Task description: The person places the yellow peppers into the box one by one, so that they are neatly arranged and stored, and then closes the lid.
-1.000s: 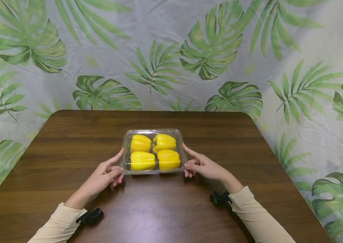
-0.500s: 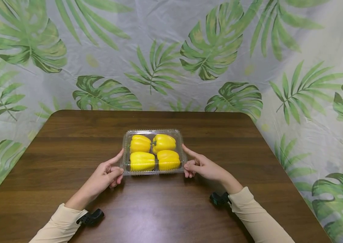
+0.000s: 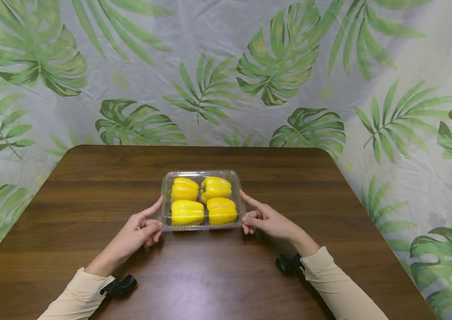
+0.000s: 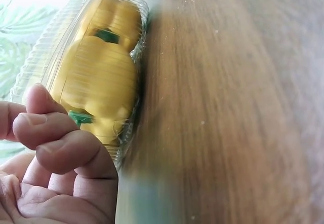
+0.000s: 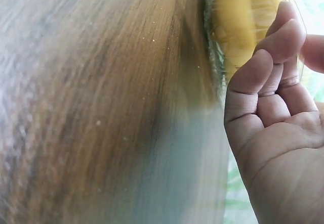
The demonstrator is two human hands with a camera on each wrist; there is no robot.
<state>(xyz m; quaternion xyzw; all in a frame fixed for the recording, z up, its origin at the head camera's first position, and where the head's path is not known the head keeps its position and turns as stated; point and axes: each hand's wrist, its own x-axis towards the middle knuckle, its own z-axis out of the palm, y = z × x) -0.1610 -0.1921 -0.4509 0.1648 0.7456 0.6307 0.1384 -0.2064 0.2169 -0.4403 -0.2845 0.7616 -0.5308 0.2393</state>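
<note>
A clear plastic clamshell container (image 3: pixel 202 227) with a ridged rim stands on the table, its lid down. Inside lie several yellow bell peppers (image 3: pixel 187 212), and green stems (image 4: pixel 80 117) show in the left wrist view. My left hand (image 3: pixel 135 233) pinches the container's near left corner, its index finger stretched along the left side. On the opposite side, my right hand (image 3: pixel 274 220) holds the near right corner the same way, index finger along the side. Both wrist views show the other fingers curled in beside the container's wall.
The dark brown wooden table (image 3: pixel 202 275) has rounded far corners. Behind it hangs a pale cloth (image 3: pixel 210 40) printed with green leaves. A black wrist device (image 3: pixel 119 284) sits on the left wrist, another black device (image 3: pixel 289 262) on the right.
</note>
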